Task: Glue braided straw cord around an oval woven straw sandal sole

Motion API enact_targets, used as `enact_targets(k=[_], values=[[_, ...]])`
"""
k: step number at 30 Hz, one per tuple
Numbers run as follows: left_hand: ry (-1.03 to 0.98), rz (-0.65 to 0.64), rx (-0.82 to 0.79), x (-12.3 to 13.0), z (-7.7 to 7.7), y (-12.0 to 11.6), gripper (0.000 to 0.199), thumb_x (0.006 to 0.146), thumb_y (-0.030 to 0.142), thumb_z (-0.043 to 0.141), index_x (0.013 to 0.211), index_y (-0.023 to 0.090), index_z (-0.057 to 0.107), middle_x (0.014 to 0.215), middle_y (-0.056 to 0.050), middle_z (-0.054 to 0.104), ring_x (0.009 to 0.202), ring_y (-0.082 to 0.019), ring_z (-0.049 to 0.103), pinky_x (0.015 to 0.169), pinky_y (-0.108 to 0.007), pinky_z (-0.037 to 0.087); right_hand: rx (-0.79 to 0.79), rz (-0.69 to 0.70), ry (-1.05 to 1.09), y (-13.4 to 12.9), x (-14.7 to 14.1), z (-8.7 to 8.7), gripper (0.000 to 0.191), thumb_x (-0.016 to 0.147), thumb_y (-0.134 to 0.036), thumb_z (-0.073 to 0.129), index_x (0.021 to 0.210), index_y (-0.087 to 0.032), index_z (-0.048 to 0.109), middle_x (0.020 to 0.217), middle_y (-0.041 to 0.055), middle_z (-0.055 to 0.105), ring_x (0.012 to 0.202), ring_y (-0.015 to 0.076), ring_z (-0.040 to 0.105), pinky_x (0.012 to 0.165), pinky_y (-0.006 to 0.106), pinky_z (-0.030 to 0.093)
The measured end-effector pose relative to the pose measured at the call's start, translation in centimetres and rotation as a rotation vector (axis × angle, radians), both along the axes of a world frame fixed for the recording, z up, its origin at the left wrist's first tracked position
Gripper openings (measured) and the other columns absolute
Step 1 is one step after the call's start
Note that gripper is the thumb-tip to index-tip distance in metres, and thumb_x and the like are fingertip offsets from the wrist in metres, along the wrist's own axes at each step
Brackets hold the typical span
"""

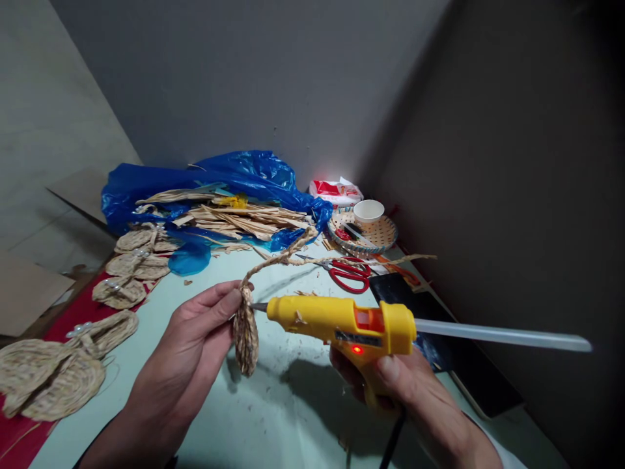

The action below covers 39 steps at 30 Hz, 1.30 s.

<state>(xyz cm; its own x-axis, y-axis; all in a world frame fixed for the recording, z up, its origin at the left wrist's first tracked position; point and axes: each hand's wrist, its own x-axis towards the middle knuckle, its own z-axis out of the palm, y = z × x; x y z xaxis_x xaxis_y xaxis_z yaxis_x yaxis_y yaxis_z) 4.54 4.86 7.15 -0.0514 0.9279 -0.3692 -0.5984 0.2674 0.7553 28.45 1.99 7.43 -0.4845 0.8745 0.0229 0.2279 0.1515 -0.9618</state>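
Note:
My left hand (198,342) pinches the top of a small woven straw piece (246,342), which hangs down from the fingertips. A twisted straw cord (273,260) rises from that piece and bends off to the right. My right hand (405,384) is wrapped round the handle of a yellow glue gun (317,317), its red light lit. The gun's metal nozzle points left and meets the upper edge of the woven piece; whether they touch is hard to tell. From the gun's rear a long translucent glue stick (502,333) sticks out.
Woven straw pieces with beads (68,378) line the left edge. Behind lie straw strips (244,221) on a blue plastic bag (234,166). Red-handled scissors (350,276), a basket (383,236) with a white bowl (368,210), a tissue pack (336,192) and a dark flat object (481,378) are at right.

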Motion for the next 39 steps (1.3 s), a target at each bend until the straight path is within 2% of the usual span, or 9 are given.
enact_targets(k=[7, 14, 17, 21, 25, 28, 32, 36, 39], values=[[0.039, 0.015, 0.018, -0.1, 0.1, 0.1, 0.007, 0.084, 0.016, 0.071, 0.089, 0.018, 0.075, 0.097, -0.008, 0.078, 0.103, -0.027, 0.073, 0.088, -0.031, 0.063, -0.052, 0.008, 0.011, -0.3, 0.2, -0.6, 0.051, 0.101, -0.067, 0.033, 0.088, -0.023, 0.057, 0.086, 0.0019, 0.058, 0.068, 0.0149, 0.047, 0.058, 0.026, 0.041], [0.023, 0.007, 0.023, 0.0, -0.2, 0.1, 0.009, 0.086, 0.018, 0.069, 0.093, 0.019, 0.075, 0.096, -0.006, 0.077, 0.097, -0.022, 0.073, 0.090, -0.028, 0.061, -0.003, 0.014, -0.003, 0.1, -0.2, 0.2, 0.052, 0.101, -0.066, 0.033, 0.087, -0.023, 0.058, 0.081, 0.0003, 0.055, 0.070, 0.0148, 0.047, 0.062, 0.026, 0.040], [0.013, 0.013, 0.029, -0.1, -0.3, 0.3, 0.012, 0.086, 0.015, 0.068, 0.093, 0.018, 0.076, 0.092, -0.006, 0.076, 0.085, -0.019, 0.072, 0.085, -0.026, 0.062, -0.009, 0.034, -0.004, 0.1, -0.2, 0.4, 0.051, 0.102, -0.066, 0.032, 0.090, -0.024, 0.060, 0.083, -0.0003, 0.056, 0.070, 0.0144, 0.046, 0.064, 0.027, 0.040], [0.005, 0.033, 0.040, -0.2, -0.1, 0.3, 0.011, 0.082, 0.011, 0.069, 0.081, 0.019, 0.075, 0.080, -0.003, 0.073, 0.073, -0.015, 0.069, 0.073, -0.022, 0.063, -0.026, 0.044, -0.007, -0.1, 0.0, 0.2, 0.052, 0.102, -0.066, 0.032, 0.087, -0.024, 0.058, 0.082, -0.0008, 0.053, 0.069, 0.0140, 0.044, 0.063, 0.027, 0.038], [0.010, 0.011, 0.032, -0.2, 0.1, 0.1, 0.011, 0.085, 0.015, 0.067, 0.087, 0.021, 0.076, 0.087, -0.005, 0.074, 0.074, -0.018, 0.069, 0.069, -0.024, 0.064, -0.040, 0.043, -0.001, -0.2, 0.1, 0.1, 0.051, 0.102, -0.066, 0.033, 0.085, -0.023, 0.055, 0.082, -0.0001, 0.053, 0.072, 0.0150, 0.046, 0.063, 0.027, 0.038], [0.008, 0.004, 0.024, -0.2, 0.0, 0.0, 0.012, 0.087, 0.015, 0.066, 0.089, 0.022, 0.076, 0.088, -0.004, 0.074, 0.074, -0.016, 0.069, 0.070, -0.022, 0.063, -0.034, 0.038, 0.014, -0.1, -0.1, 0.1, 0.052, 0.101, -0.067, 0.033, 0.084, -0.023, 0.055, 0.081, -0.0003, 0.052, 0.074, 0.0153, 0.047, 0.064, 0.027, 0.039], [0.004, -0.001, 0.008, -0.2, 0.0, 0.1, 0.014, 0.088, 0.015, 0.064, 0.094, 0.022, 0.075, 0.096, -0.005, 0.075, 0.082, -0.019, 0.072, 0.074, -0.026, 0.064, -0.010, 0.033, 0.006, -0.3, -0.1, 0.1, 0.051, 0.102, -0.066, 0.032, 0.086, -0.023, 0.056, 0.082, -0.0009, 0.052, 0.070, 0.0142, 0.045, 0.063, 0.026, 0.039], [-0.006, 0.004, 0.010, -0.2, 0.1, 0.1, 0.013, 0.085, 0.015, 0.067, 0.094, 0.020, 0.075, 0.092, -0.005, 0.075, 0.081, -0.020, 0.072, 0.072, -0.025, 0.064, 0.007, 0.033, -0.042, -0.3, 0.2, -0.1, 0.048, 0.103, -0.062, 0.032, 0.092, -0.025, 0.060, 0.083, 0.0001, 0.056, 0.068, 0.0152, 0.045, 0.060, 0.027, 0.038], [-0.021, -0.002, 0.016, -0.1, 0.2, 0.0, 0.006, 0.084, 0.017, 0.071, 0.089, 0.021, 0.075, 0.085, -0.003, 0.074, 0.075, -0.017, 0.071, 0.070, -0.024, 0.063, 0.030, 0.053, -0.046, -0.1, 0.3, -0.2, 0.042, 0.102, -0.057, 0.034, 0.087, -0.025, 0.057, 0.082, 0.0013, 0.056, 0.065, 0.0167, 0.046, 0.058, 0.028, 0.038]])
